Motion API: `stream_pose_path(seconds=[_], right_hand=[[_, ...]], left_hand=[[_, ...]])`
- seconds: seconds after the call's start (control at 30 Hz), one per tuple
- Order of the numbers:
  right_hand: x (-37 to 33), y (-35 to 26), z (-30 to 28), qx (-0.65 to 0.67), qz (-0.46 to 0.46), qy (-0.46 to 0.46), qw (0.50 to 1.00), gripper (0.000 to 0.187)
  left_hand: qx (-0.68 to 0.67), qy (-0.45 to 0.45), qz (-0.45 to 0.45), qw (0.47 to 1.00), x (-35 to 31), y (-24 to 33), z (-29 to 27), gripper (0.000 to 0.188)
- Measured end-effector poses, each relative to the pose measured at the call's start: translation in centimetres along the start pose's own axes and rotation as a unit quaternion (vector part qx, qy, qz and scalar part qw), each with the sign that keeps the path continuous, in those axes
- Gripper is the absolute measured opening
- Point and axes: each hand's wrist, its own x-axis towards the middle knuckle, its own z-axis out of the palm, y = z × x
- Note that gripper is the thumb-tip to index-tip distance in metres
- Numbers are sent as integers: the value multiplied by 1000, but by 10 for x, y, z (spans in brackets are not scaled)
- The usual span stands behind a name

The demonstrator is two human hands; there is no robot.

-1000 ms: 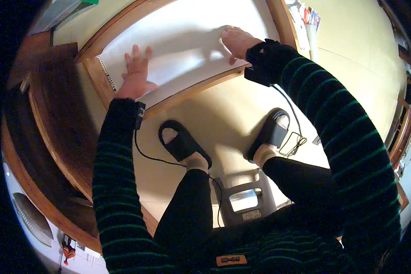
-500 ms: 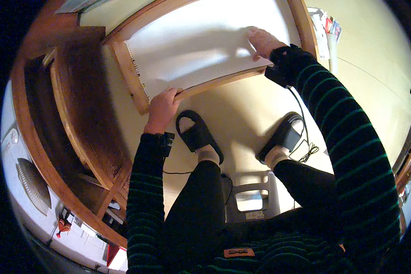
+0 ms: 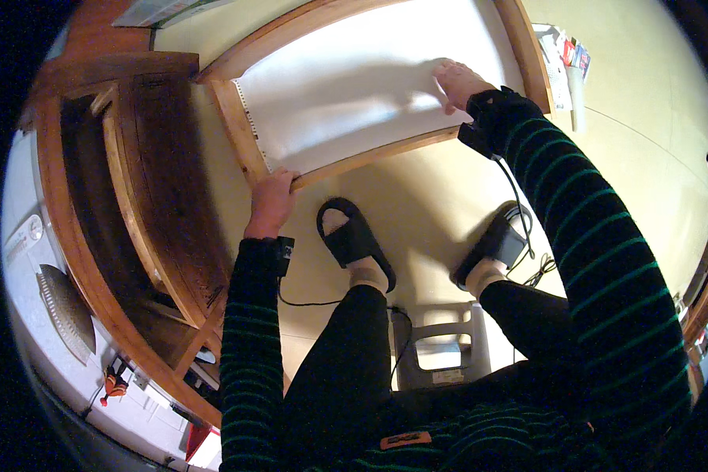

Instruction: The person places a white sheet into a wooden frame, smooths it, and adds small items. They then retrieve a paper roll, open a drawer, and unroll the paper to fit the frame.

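Nothing legible — the orange patch (image 3: 406, 440) seems too blurred.

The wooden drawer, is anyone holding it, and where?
The left hand holds the wooden drawer by its near-left corner. The right hand grips nothing visible.

Likely a home: black slippers (image 3: 358, 244), dark wooden furniture (image 3: 169, 149).

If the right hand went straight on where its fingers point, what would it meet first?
Crossing the white sheet, the right hand would probably meet the wooden frame at its far side; depth is unclear.
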Motion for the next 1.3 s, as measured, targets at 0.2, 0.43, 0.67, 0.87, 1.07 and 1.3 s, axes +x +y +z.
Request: stream_pose_path(seconds=[0.2, 0.43, 0.67, 0.87, 1.07, 1.3], right_hand=[[-7, -7, -13, 59, 34, -20, 997, 65], [4, 2, 4, 43, 29, -42, 998, 71], [6, 6, 8, 50, 41, -55, 996, 77], [0, -4, 0, 41, 48, -26, 998, 72], [1, -2, -1, 40, 29, -25, 998, 73], [3, 1, 6, 40, 27, -2, 999, 68]], left_hand=[[27, -16, 31, 999, 9, -16, 11, 31], [41, -27, -12, 999, 12, -13, 11, 35], [-356, -155, -91, 917, 16, -28, -19, 79], [-145, -130, -141, 971, 48, -11, 18, 99], [-67, -169, -210, 961, 69, -10, 34, 120], [-66, -210, -206, 953, 62, 31, -21, 107]])
